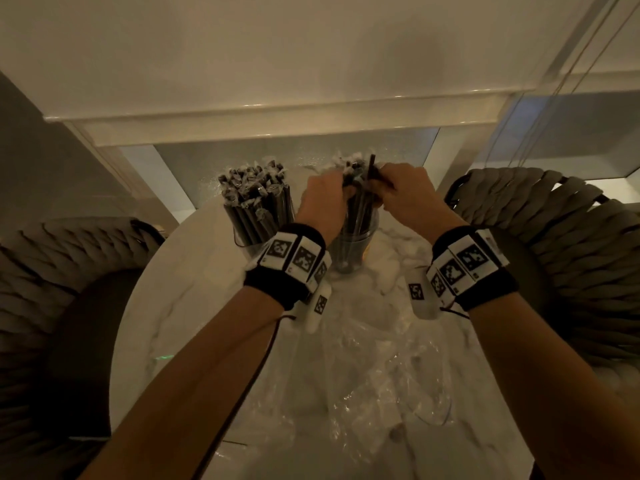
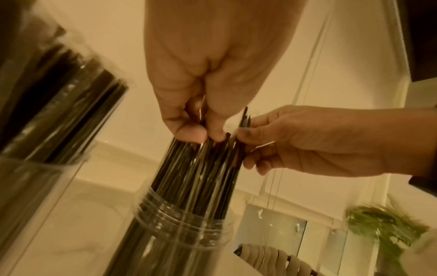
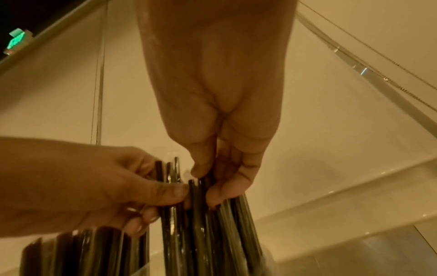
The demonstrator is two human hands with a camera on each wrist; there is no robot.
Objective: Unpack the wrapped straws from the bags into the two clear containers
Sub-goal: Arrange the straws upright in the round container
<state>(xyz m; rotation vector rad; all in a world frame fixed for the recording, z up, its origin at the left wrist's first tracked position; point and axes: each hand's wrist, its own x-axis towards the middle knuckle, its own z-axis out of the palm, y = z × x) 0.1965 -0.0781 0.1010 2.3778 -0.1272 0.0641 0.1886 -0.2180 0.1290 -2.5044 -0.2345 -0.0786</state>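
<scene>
Head view is showing the job nearing done: left jar is standing full, both hands are pinching straws in the right jar, emptied-looking bags are lying on the surface.

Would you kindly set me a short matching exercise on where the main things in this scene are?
Things:
1. left container
2. right container
3. empty bags
4. woven chair

Places:
A. crumpled on the table, nearest the person
B. beside the table
C. under both hands, the left hand and right hand gripping its straws
D. packed with straws, untouched

Pairs: 1-D, 2-C, 3-A, 4-B
</scene>
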